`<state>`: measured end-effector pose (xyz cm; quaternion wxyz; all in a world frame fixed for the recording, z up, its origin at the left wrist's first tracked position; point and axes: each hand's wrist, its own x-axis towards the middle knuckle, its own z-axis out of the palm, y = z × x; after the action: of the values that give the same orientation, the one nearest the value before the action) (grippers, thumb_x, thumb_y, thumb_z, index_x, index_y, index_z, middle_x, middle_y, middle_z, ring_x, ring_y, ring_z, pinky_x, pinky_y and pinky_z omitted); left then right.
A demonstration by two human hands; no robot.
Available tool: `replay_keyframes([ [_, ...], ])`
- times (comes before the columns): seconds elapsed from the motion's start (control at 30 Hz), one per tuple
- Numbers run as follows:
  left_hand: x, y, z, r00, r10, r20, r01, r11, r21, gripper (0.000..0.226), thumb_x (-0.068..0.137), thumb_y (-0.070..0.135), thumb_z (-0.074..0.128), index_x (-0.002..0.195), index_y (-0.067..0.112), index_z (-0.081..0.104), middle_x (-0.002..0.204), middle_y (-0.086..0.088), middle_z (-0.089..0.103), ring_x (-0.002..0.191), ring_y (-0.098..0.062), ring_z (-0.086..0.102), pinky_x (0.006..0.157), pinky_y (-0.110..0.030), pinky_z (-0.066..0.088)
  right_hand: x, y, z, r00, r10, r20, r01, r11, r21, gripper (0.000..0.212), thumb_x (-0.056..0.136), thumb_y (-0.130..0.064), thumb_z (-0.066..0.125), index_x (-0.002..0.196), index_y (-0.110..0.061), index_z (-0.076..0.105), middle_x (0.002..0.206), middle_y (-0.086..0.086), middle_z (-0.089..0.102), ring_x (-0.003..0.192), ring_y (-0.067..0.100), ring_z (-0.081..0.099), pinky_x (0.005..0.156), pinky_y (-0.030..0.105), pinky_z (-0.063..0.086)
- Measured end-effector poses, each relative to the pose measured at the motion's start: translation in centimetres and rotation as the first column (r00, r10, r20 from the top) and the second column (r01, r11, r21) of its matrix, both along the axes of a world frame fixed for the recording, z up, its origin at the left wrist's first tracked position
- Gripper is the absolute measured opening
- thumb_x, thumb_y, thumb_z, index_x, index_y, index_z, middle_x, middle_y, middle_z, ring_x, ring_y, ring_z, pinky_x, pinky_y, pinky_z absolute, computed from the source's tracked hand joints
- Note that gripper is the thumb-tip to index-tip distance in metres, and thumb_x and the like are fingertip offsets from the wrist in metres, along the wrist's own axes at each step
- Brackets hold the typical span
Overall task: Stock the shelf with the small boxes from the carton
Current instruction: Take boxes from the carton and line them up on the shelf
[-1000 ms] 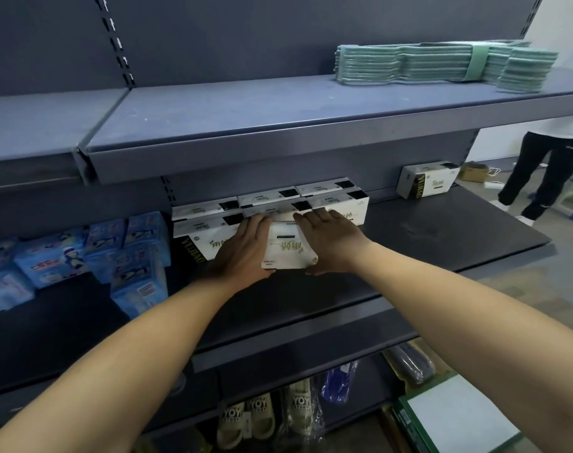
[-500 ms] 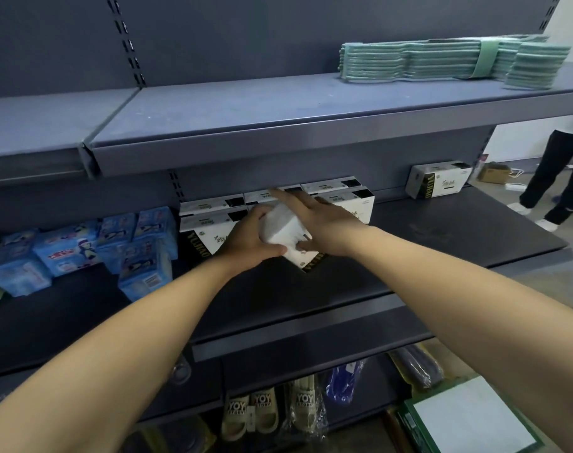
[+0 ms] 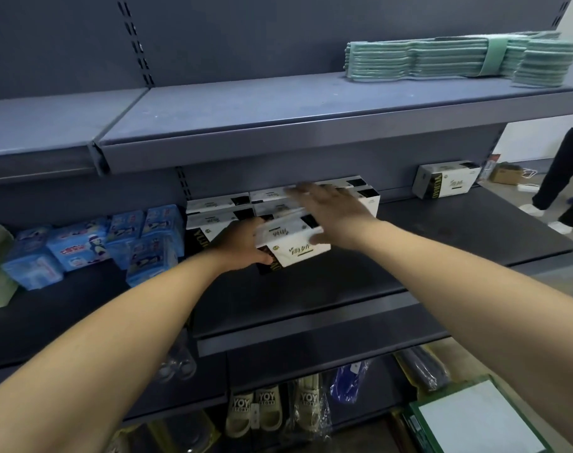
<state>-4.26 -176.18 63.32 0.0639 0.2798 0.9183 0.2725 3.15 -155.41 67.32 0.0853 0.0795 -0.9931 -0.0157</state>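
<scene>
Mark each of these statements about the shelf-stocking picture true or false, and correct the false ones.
1. The left hand grips the white box at its left end. True.
2. The right hand is clenched into a fist. False: its fingers are spread out straight above the box, though blurred.
3. A single white box stands apart at the right, on the same shelf as the row. True.
4. The blue packets lie to the right of the white boxes. False: they lie to the left.
5. The green stack sits on the bottom shelf. False: it lies on the upper shelf.
</scene>
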Motion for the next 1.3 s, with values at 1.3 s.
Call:
replay_keyframes([
  [1.3, -1.0, -15.7, 1.1, 0.989, 0.135, -0.057, -0.146, 0.941, -0.306, 0.016, 0.091, 0.024, 0.058, 0.089, 0.012, 0.068, 0.094, -0.002, 0.068, 0.088, -0.018, 0.064, 0.083, -0.045, 0.055, -9.3, -15.7, -4.7, 0.989, 0.027, 0.148, -0.051, 0.985, 0.165, 0.060, 0.089, -0.019, 0.068, 0.142, -0.009, 0.041, 0.136, 0.014, 0.045, 0.129, 0.034, 0.042, 0.085, 0.048, 0.052],
])
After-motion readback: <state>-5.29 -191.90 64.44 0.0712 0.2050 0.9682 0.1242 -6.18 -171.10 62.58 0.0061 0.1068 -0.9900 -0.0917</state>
